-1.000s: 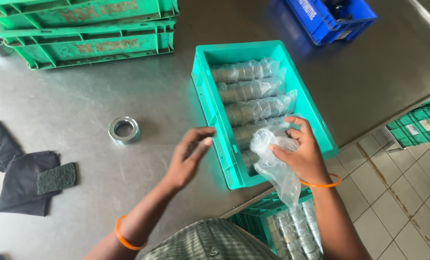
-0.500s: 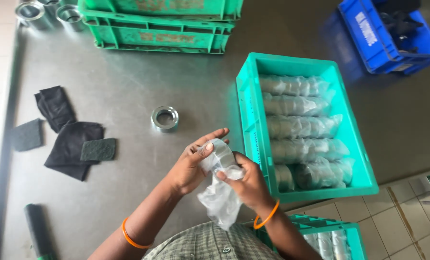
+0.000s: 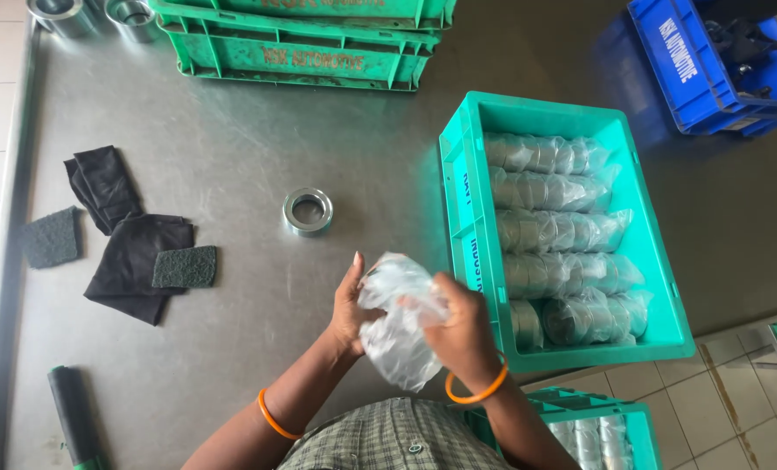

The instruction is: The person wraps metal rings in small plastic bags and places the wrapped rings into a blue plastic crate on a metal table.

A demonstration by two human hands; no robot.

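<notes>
Both my hands hold a crumpled clear plastic bag (image 3: 397,335) just above the steel table (image 3: 232,122), near its front edge. My left hand (image 3: 348,306) grips the bag's left side and my right hand (image 3: 460,329) grips its right side. Whether anything is inside the bag I cannot tell. A lone metal ring (image 3: 308,211) lies on the table a little beyond my left hand. To the right stands a teal crate (image 3: 460,218) holding several rows of bagged metal rings (image 3: 549,231).
Black cloths (image 3: 127,252) and green scouring pads (image 3: 184,267) lie at the left. Stacked green crates (image 3: 301,43) stand at the back, a blue crate (image 3: 710,70) at the back right. A black roll (image 3: 73,418) lies front left. Another teal crate (image 3: 597,431) sits below the table edge.
My right hand lifted the plastic bag out of the teal crate and brought it left in front of me. My left hand came over and now grips it too.
</notes>
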